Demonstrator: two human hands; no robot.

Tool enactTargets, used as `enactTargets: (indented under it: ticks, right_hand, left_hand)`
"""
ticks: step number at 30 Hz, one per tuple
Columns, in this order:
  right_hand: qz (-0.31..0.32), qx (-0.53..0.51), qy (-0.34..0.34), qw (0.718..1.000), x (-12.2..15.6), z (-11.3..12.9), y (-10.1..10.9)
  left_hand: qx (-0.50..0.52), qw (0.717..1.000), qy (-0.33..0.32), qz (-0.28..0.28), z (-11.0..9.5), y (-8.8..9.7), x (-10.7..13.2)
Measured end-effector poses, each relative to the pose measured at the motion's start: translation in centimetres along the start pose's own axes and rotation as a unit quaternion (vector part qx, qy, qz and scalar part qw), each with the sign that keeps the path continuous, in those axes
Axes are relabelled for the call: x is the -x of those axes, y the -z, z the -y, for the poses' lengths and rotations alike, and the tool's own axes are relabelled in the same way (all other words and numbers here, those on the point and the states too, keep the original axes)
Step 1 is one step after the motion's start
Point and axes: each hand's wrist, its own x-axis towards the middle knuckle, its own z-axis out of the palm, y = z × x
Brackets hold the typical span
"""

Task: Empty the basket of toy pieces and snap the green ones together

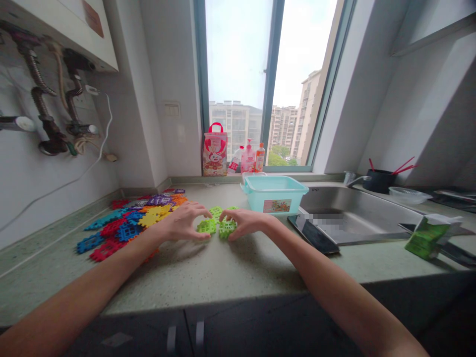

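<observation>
Bright green lattice building blocks lie in a small group on the countertop between my hands. My left hand (189, 221) curves around the left green block (207, 226), fingers at its top and thumb low at its near side. On the other side, my right hand (245, 222) grips the right green block (227, 229) between bent fingers and thumb. More green pieces (215, 213) sit just behind, partly covered by my fingers. To the left of my left hand spreads a pile of flat interlocking pieces (128, 229) in red, blue, yellow, orange and purple.
A turquoise plastic tub (275, 193) stands behind my right hand. A black phone (314, 234) lies beside the steel sink (357, 210). A green carton (427, 237) is at the far right. Several bottles (248, 157) and a pink bag (214, 152) line the windowsill.
</observation>
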Motion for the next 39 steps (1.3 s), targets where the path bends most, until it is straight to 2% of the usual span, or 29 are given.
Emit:
enactTargets:
  ticks: [10, 39]
  right_hand:
    - [0.006, -0.001, -0.001, 1.0, 0.01, -0.02, 0.04]
    - [0.002, -0.013, 0.002, 1.0, 0.12, 0.09, 0.06]
  left_hand:
    - [0.003, 0.998, 0.045, 0.046, -0.81, 0.17, 0.12]
    - [0.003, 0.998, 0.049, 0.051, -0.21, 0.12, 0.38]
